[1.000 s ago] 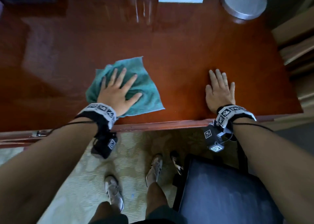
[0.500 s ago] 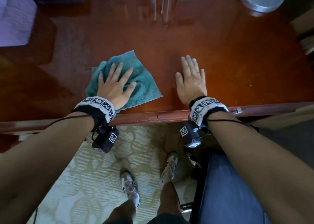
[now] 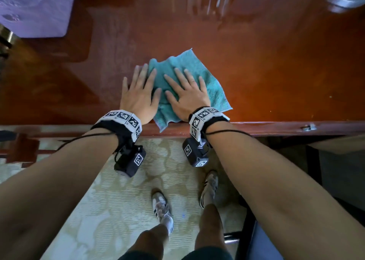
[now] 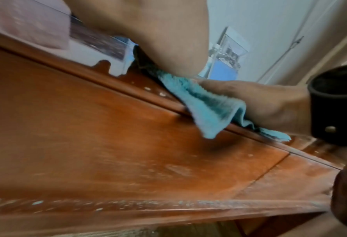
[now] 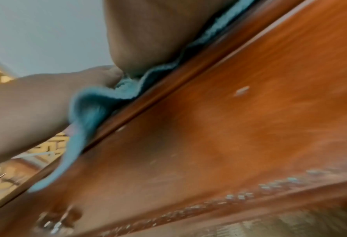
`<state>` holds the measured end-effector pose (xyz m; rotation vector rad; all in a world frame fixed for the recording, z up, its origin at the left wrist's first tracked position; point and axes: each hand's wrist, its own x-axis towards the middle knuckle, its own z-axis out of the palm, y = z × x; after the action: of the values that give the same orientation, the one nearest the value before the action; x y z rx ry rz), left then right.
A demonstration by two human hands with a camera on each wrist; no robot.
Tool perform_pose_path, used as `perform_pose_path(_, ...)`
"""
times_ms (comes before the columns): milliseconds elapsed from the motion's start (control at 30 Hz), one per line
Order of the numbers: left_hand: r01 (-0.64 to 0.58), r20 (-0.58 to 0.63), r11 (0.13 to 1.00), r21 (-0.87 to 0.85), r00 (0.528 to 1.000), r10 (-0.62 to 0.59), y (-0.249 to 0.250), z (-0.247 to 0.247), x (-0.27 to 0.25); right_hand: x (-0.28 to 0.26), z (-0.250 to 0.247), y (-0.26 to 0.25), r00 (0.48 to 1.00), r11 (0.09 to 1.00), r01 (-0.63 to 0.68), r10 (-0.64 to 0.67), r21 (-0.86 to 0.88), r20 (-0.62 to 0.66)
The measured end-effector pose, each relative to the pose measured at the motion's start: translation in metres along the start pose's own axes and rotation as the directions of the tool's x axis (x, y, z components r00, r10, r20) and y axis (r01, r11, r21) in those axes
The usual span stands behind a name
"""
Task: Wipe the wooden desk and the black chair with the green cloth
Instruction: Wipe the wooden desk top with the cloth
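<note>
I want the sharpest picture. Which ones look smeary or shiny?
Head view: sharpest; the green terry cloth looks crisp, with window glare on the glossy wooden desk. Left wrist view: the desk front streaks with motion blur. Right wrist view: blurriest overall.

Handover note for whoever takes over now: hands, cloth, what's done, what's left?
Left hand: open, flat on the wooden desk, fingers on the left edge of the green cloth.
Right hand: open, pressed flat on the cloth.
Cloth lies at the desk's near edge, one corner hanging over it.
Done: desk wipe under way; how much is covered cannot be told.
Left: rest of desk, then the black chair, untouched at lower right.
</note>
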<state>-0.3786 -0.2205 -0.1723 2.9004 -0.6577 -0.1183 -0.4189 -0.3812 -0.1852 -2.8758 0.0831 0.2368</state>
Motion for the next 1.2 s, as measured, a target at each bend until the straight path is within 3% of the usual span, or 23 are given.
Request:
perform_pose_path(167, -0.178, 0.052, 0.983, -0.043, 0.982, 0.180, 0.072, 0.010, 0.027, -0.047, -0.016, 0.092, 0.959, 0.962, -0.274, 0.273, -0.006, -0.070)
perform_pose_path(333, -0.261, 0.083, 0.964, -0.056, 0.961, 0.265, 0.135, 0.030, 0.040, -0.091, -0.035, 0.191, 0.828, 0.829, -0.559, 0.558, 0.001, -0.059)
perform_pose_path(467, -0.260, 0.085, 0.965, -0.022, 0.962, 0.261, 0.159, 0.034, 0.052, -0.080, -0.038, 0.197, 0.777, 0.779, -0.626, 0.628, 0.038, -0.045)
perform_pose_path(500, -0.255, 0.082, 0.967, -0.022, 0.963, 0.256, 0.163, 0.035, 0.056, -0.077, -0.037, 0.192, 0.778, 0.780, -0.625, 0.626, 0.034, -0.055)
perform_pose_path(567, -0.228, 0.086, 0.974, -0.022, 0.970, 0.229, 0.167, 0.037, 0.062, -0.072, -0.034, 0.184, 0.828, 0.832, -0.555, 0.553, 0.013, -0.089)
perform_pose_path(667, -0.195, 0.101, 0.980, 0.021, 0.976, 0.192, 0.175, 0.042, 0.069, -0.070, -0.040, 0.207, 0.893, 0.894, -0.448, 0.447, -0.019, -0.057)
perform_pose_path(733, -0.186, 0.088, 0.982, 0.038, 0.979, 0.182, 0.177, 0.046, 0.069, -0.073, -0.046, 0.239, 0.889, 0.889, -0.456, 0.454, -0.038, -0.054)
perform_pose_path(800, -0.179, 0.087, 0.983, 0.050, 0.981, 0.174, 0.177, 0.047, 0.069, -0.082, -0.055, 0.281, 0.825, 0.828, -0.561, 0.557, -0.007, -0.095)
perform_pose_path(900, -0.173, 0.074, 0.983, 0.062, 0.983, 0.169, 0.176, 0.047, 0.068, -0.109, -0.065, 0.332, 0.652, 0.664, -0.743, 0.747, 0.087, -0.126)
perform_pose_path(967, -0.168, 0.059, 0.984, 0.060, 0.985, 0.164, 0.177, 0.047, 0.068, -0.115, -0.067, 0.342, 0.549, 0.563, -0.815, 0.826, 0.138, -0.130)
perform_pose_path(1033, -0.161, 0.070, 0.985, 0.062, 0.985, 0.157, 0.178, 0.048, 0.068, -0.102, -0.067, 0.327, 0.487, 0.505, -0.848, 0.862, 0.159, -0.141)
perform_pose_path(1067, -0.160, 0.071, 0.985, 0.068, 0.985, 0.155, 0.178, 0.049, 0.068, -0.089, -0.065, 0.312, 0.507, 0.523, -0.839, 0.852, 0.150, -0.133)
perform_pose_path(1100, -0.159, 0.067, 0.985, 0.073, 0.986, 0.154, 0.178, 0.049, 0.068, -0.075, -0.063, 0.293, 0.576, 0.588, -0.800, 0.809, 0.120, -0.118)
perform_pose_path(1200, -0.158, 0.051, 0.986, 0.061, 0.987, 0.155, 0.178, 0.048, 0.069, -0.046, -0.049, 0.220, 0.845, 0.850, -0.527, 0.527, 0.021, -0.088)
